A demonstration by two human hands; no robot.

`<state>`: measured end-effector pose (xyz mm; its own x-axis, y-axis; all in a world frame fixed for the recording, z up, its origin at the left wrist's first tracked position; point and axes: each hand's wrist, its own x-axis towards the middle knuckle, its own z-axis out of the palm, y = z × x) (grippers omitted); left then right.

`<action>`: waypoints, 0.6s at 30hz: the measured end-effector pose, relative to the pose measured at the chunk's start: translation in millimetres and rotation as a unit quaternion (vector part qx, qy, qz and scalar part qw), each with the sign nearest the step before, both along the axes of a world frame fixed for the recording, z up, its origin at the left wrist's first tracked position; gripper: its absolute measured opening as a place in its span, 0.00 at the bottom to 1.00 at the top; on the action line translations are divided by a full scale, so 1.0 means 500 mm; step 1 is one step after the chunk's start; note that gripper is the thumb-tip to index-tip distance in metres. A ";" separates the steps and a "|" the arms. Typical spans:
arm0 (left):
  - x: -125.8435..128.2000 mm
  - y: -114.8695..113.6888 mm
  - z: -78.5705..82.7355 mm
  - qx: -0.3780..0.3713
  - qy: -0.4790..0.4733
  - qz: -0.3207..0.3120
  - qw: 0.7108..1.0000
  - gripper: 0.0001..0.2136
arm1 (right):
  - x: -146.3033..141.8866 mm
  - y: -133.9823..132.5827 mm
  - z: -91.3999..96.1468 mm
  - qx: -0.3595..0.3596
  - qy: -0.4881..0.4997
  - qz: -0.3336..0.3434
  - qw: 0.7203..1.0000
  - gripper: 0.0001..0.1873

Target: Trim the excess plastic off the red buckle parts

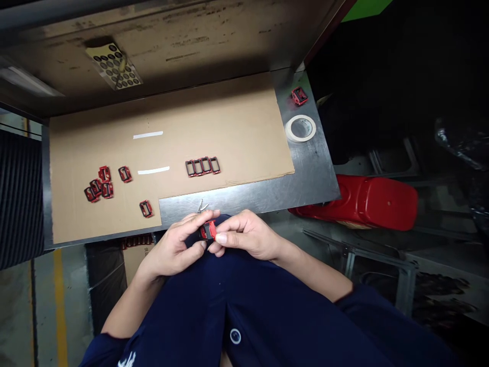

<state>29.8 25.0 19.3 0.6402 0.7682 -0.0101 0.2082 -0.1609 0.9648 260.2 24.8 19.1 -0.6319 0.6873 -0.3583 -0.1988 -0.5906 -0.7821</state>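
Note:
Both my hands meet just below the table's front edge, over my dark blue shirt. My left hand (pixel 179 244) and my right hand (pixel 244 237) pinch one small red and black frame part (pixel 208 230) between their fingertips. A thin metal tool (pixel 202 206) pokes up just behind the fingers; which hand holds it I cannot tell. On the cardboard sheet (pixel 237 117) lies a neat row of several like parts (pixel 202 166). A loose cluster of such parts (pixel 98 186) lies at the left, with one single part (pixel 145 208) near the cardboard's front edge.
A roll of white tape (pixel 300 128) and one more red part (pixel 299 96) sit on the bare metal table (pixel 305 173) at the right. Two white strips (pixel 153 170) lie on the cardboard. A sheet of dark round stickers (pixel 113 66) lies at the back. A red container (pixel 367 201) sits below right.

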 end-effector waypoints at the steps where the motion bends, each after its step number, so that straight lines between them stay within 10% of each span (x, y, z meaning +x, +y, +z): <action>1: -0.001 0.000 0.001 -0.002 0.005 0.003 1.000 0.34 | 0.000 0.000 0.000 0.013 -0.006 -0.004 1.000 0.14; 18: 0.006 -0.035 0.021 -0.200 0.050 0.154 0.966 0.43 | -0.008 -0.008 -0.032 0.081 -0.006 -0.020 0.996 0.14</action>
